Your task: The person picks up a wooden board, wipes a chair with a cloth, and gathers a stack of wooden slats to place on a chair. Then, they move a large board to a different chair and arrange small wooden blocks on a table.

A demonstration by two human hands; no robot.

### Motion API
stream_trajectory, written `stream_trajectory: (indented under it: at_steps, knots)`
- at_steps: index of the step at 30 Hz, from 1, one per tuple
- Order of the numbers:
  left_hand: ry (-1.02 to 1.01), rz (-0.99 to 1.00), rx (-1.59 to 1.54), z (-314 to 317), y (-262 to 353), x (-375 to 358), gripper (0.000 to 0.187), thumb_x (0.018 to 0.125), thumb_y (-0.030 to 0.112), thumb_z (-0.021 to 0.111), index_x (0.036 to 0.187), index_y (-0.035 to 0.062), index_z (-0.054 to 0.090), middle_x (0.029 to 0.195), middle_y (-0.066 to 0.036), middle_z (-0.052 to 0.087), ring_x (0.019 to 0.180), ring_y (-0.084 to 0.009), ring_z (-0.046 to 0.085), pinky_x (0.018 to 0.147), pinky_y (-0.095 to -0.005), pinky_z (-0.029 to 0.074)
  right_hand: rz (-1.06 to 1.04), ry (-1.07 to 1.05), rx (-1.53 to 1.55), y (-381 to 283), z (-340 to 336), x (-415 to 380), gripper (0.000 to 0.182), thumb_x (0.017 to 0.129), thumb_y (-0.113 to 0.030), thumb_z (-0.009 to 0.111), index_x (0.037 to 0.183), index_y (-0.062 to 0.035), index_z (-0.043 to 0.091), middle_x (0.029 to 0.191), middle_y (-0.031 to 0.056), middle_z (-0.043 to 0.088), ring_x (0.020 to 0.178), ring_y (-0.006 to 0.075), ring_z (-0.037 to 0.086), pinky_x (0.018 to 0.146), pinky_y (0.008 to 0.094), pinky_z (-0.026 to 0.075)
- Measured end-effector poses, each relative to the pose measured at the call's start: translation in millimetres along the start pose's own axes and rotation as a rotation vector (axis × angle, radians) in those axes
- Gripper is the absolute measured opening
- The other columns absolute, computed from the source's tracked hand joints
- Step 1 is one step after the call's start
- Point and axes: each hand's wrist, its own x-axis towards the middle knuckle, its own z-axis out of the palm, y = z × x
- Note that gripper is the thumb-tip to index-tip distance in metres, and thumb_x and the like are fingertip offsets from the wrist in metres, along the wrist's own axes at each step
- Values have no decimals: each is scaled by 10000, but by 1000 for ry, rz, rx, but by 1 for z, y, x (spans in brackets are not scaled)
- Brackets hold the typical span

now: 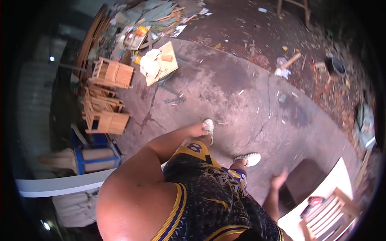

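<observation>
My left hand (197,129) hangs low in front of me, its loosely stretched fingers overlapping one pale shoe (208,127) in this view. Nothing shows in it. My right hand (278,179) hangs at my other side, slightly blurred, with its fingers apart and nothing in them. Close to the right hand stands a white-topped table (341,176). A slatted wooden piece (327,217) lies on it beside a red and black tool (313,204). The second pale shoe (251,159) rests on the concrete floor between my hands.
Ahead stands a small table (172,60) bearing a white bundle and wood pieces. Wooden chairs or stools (112,73) are stacked at the left, above a blue-framed item (98,158). Scrap and boards (157,16) lie far left; a dark bucket (338,66) sits far right.
</observation>
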Motion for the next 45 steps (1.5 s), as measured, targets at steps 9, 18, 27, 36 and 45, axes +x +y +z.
stream_trajectory:
  at_steps: [9,18,27,36,45]
  knots:
    - [480,112,12,-112,-222,28,544,783,328,644,1232,52,510,1155,-208,564,1088,-331,534,926,-377,415,-195,-817,-56,-336,161,71,617,748,-193,673,1292,-31,432,1110,250,579,1046,355,567,883,394,463]
    - [798,3,-488,-297,-322,-30,610,801,365,650,1253,-6,477,1227,-225,524,1158,-306,499,964,-367,390,-472,-881,-258,-545,308,193,547,750,-285,702,1195,-26,517,924,186,648,864,291,632,767,368,505]
    - [724,-314,-736,-283,-430,-87,604,792,395,635,1245,24,488,1138,-205,587,1068,-304,569,894,-367,451,-590,-1141,-410,-704,476,248,518,793,-296,662,1196,-6,514,1078,203,617,1000,286,605,838,368,480]
    - [682,-850,-1082,-295,-450,-133,476,868,258,617,1261,37,465,1153,-188,586,1066,-262,572,885,-349,453,-891,-1150,-516,-906,707,239,563,772,-306,641,1242,-47,470,1157,222,555,1078,353,536,924,397,428]
    - [747,-804,-1284,-364,-446,-79,523,849,283,623,1290,63,448,1243,-192,522,1117,-280,538,892,-366,460,-644,-958,-338,-1011,886,203,477,798,-266,580,1187,-17,459,1123,228,560,1055,396,530,889,430,424]
